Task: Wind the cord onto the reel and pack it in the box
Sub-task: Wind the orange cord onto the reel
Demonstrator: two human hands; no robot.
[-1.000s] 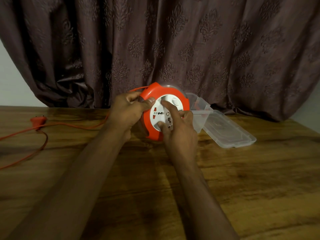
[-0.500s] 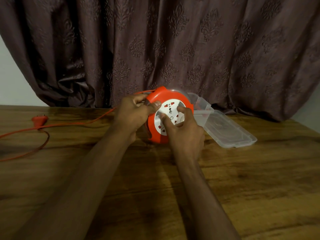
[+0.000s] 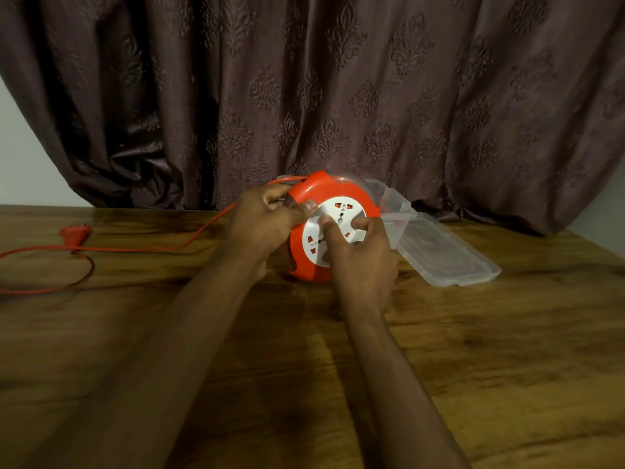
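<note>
Left hand (image 3: 260,225) grips reel (image 3: 333,198) rim; right hand (image 3: 358,252) fingers curl into hub. Should turn steadily, keeping cord (image 3: 189,245) taut.

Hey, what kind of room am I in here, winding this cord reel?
Probably a room at home: a wooden table, a heavy patterned curtain behind it, a plain wall at the left.

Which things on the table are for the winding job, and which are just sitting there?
For the job:
- round orange reel with white socket face, held in the left hand and right hand
- thin orange cord with its orange plug
- clear plastic box and its clear lid

Just there:
- brown patterned curtain
- wooden table
</note>
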